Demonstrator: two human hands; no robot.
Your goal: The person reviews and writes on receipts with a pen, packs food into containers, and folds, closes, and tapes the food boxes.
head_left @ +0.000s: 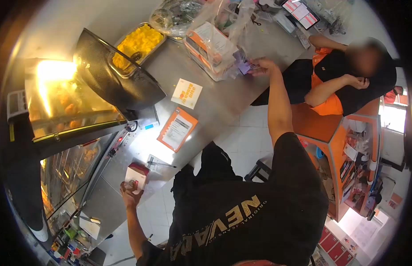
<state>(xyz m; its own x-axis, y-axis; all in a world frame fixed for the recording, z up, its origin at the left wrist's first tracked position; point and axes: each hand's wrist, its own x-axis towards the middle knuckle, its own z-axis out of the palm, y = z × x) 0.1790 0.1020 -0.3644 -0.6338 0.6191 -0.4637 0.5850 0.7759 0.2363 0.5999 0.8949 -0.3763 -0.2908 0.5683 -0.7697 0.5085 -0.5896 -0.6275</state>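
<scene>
My left hand (131, 191) lies against a small white and red carton (137, 175) near the counter's front edge, its fingers closed round the near side. My right hand (261, 66) reaches far across the counter. It pinches a purple slip of paper (242, 63), perhaps a banknote, beside a clear plastic bag (237, 26). A white and orange box (210, 46) sits partly under that bag. Between my hands lie an orange-bordered printed sheet (178, 129) and a white card with orange lettering (187, 93). A pen (163, 165) rests near the carton.
The metal counter (214, 102) runs diagonally. A lit food warmer (68, 97) with a dark raised lid stands left, near a tray of yellow food (137, 44). Another person (334, 80) in orange and black is at the right, by orange shelving (334, 133). A stool (259, 170) stands below.
</scene>
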